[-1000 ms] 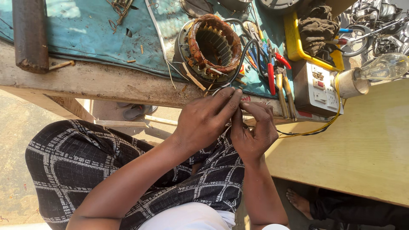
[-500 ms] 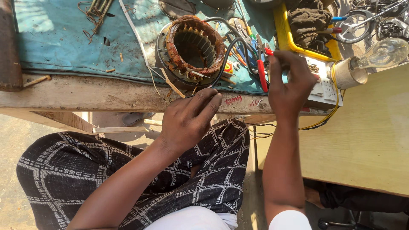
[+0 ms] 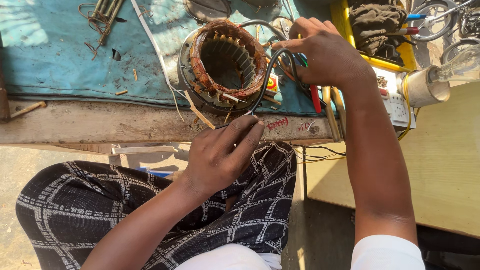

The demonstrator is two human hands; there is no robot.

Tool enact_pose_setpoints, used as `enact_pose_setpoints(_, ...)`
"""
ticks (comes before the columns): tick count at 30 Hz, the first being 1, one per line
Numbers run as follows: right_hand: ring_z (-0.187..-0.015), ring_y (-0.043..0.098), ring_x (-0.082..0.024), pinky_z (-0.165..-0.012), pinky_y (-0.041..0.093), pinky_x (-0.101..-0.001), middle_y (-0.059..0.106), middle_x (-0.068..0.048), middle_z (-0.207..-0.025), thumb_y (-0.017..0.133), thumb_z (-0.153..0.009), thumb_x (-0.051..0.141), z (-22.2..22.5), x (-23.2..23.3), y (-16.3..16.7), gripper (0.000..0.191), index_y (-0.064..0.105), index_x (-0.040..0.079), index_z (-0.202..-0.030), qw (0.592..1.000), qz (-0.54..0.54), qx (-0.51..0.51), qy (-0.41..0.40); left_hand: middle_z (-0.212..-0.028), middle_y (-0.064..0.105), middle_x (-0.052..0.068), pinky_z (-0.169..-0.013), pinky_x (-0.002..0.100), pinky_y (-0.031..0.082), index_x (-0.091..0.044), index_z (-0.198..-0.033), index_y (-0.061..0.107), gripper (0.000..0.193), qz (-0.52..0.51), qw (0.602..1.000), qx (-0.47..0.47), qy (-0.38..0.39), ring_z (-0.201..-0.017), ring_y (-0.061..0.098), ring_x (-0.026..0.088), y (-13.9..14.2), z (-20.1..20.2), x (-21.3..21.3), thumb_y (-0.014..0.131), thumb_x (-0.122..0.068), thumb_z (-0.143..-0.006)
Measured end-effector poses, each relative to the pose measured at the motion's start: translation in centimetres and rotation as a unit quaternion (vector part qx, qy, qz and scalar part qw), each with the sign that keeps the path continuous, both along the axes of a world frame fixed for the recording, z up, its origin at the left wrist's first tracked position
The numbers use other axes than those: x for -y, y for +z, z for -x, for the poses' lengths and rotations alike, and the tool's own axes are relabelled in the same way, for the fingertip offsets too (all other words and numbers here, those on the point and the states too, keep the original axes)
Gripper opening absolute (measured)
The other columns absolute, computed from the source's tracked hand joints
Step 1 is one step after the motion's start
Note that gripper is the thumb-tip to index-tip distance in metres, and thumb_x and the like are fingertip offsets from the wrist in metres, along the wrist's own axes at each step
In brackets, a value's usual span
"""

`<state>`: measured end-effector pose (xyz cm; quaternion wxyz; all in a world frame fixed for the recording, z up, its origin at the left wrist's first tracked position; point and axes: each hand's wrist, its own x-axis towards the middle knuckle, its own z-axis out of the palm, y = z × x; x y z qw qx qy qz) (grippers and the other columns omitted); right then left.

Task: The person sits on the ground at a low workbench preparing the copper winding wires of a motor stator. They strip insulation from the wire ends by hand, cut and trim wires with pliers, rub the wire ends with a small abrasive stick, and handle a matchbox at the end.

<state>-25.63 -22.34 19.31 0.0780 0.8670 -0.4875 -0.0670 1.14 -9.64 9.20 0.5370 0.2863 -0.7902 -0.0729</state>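
The left hand [image 3: 225, 152] pinched the end of a black cable [image 3: 267, 75] at the bench's [image 3: 100, 122] front edge; the right hand [image 3: 327, 52] gripped its loop beside the copper-wound motor ring [image 3: 227, 65]

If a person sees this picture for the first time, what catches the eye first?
The round metal motor stator with copper windings lies on the blue-green mat at top centre. The left hand pinches the end of a black cable below it, and the right hand reaches among tools beside it.

Left hand [image 3: 222, 155] pinched; right hand [image 3: 325, 52] curled, reaching.
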Motion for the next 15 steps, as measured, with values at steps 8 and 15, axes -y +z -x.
enact_pose_setpoints(8, -0.111, 0.059, -0.023, -0.098, 0.042, -0.0424, 0.061, -0.006, -0.111, 0.086, -0.065, 0.015, 0.0, 0.0, 0.0, 0.055, 0.078, 0.018, -0.119, 0.999, 0.011, -0.023, 0.045, -0.123, 0.067, 0.012, -0.066, 0.035, 0.056, -0.001, -0.127, 0.068, 0.041, -0.002, 1.000, -0.003, -0.008, -0.089, 0.074, 0.021, 0.1, -0.1, 0.0, 0.071, -0.006, -0.086)
enact_pose_setpoints(15, -0.106, 0.058, -0.029, -0.093, 0.046, -0.0445, 0.062, -0.010, -0.111, 0.085, -0.079, 0.013, 1.4, 1.0, 0.3, 0.027, 0.070, 0.008, -0.102, 0.989, -0.063, 0.128, 0.027, -0.124, 0.067, 0.012, -0.068, 0.037, 0.056, -0.002, -0.127, 0.068, 0.042, -0.014, 1.000, -0.006, -0.017, -0.090, 0.073, 0.023, -0.1, -0.1, 0.0, 0.072, -0.008, -0.085)
